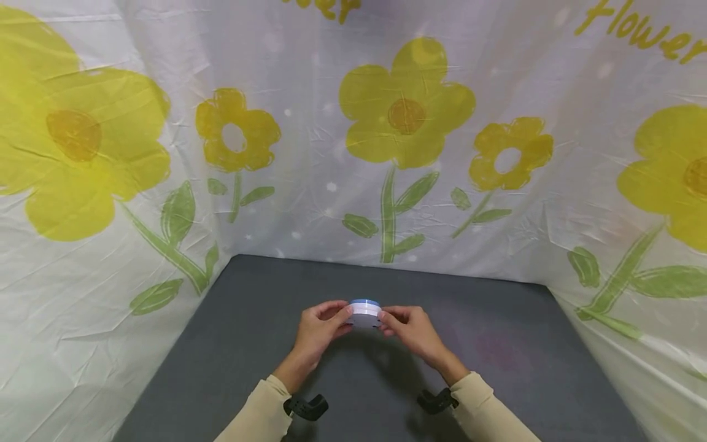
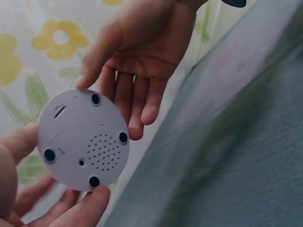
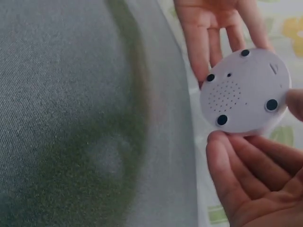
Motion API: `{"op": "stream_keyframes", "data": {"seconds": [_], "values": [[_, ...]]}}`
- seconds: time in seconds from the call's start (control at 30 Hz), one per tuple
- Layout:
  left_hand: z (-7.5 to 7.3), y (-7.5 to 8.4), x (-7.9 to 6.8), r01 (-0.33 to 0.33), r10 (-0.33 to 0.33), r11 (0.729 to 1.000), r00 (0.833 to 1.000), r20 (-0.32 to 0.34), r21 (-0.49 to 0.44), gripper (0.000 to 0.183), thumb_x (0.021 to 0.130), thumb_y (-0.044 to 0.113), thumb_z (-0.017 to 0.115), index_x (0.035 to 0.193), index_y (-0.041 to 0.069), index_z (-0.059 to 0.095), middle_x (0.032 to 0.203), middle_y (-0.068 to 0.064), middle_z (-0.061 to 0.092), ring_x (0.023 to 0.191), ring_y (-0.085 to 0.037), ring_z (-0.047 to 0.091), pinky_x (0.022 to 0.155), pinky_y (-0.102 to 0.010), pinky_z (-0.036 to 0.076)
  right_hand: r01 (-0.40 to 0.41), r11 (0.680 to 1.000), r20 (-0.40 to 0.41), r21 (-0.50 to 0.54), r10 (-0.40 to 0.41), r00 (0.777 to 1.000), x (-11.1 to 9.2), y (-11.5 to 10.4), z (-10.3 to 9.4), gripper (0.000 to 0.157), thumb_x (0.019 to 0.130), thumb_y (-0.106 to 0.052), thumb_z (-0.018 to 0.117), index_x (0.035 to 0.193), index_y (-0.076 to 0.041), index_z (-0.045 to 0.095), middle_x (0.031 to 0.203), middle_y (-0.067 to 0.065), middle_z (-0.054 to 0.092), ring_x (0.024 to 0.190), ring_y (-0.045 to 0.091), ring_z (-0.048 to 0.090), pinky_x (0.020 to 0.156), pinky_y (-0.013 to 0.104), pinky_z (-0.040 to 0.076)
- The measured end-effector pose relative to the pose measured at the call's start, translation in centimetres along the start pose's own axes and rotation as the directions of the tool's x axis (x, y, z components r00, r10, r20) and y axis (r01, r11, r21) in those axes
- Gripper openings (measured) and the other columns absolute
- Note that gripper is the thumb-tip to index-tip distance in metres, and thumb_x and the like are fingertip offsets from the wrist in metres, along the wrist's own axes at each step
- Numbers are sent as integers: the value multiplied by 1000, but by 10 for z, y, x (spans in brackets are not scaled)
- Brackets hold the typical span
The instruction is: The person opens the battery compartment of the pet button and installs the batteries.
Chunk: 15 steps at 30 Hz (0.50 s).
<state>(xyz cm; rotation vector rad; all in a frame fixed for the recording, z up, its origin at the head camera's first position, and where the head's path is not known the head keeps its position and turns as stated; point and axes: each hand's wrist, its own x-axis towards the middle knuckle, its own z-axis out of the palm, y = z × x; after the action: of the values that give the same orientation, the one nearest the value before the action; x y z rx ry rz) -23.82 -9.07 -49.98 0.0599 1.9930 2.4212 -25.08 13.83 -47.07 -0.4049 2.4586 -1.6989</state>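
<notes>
A round white electronic device (image 1: 365, 310) with a blue upper rim is held up above the table between both hands. My left hand (image 1: 316, 336) pinches its left edge between thumb and fingers. On the opposite edge, my right hand (image 1: 417, 337) grips it the same way. Both wrist views show the underside of the device (image 2: 78, 137), with a patch of small speaker holes, several dark round feet, a slot and a small dark hole. In the right wrist view the device (image 3: 253, 87) is tilted, its underside facing the camera. Its top face is mostly out of sight.
A dark grey table (image 1: 265, 282) spreads beneath the hands, its far edge meeting a white curtain (image 1: 309, 227) printed with yellow flowers. The curtain also runs along the left and right sides. Black bands (image 1: 306, 407) sit at the wrists, over beige sleeves (image 1: 256, 414).
</notes>
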Motion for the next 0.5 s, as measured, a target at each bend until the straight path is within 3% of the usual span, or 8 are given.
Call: {"op": "stream_keyframes", "data": {"seconds": [0.1,0.3,0.5], "values": [[-3,3,3,-6,5,1000,999,43,28,49,87,24,79,124,-4,65,119,-21,70,105,-33,71,93,-53,56,39,999,-2,-30,-39,999,2,5,-2,43,96,-36,68,126,-5,68,111,11,74,99,33,72,86,45,60],[-6,8,5,-28,10,985,994,105,172,54,86,32,80,126,0,66,120,-19,70,109,-34,70,91,-43,59,135,983,-24,-122,-139,990,1,5,-6,40,94,-30,71,129,-11,67,122,7,71,104,19,71,88,30,60],[-3,8,3,-139,106,956,985,135,260,51,82,19,84,127,3,67,125,-18,69,114,-31,68,90,-33,59,246,958,14,-147,-247,969,0,4,-13,50,85,-22,81,131,-13,64,125,6,70,104,25,71,88,32,60]]}}
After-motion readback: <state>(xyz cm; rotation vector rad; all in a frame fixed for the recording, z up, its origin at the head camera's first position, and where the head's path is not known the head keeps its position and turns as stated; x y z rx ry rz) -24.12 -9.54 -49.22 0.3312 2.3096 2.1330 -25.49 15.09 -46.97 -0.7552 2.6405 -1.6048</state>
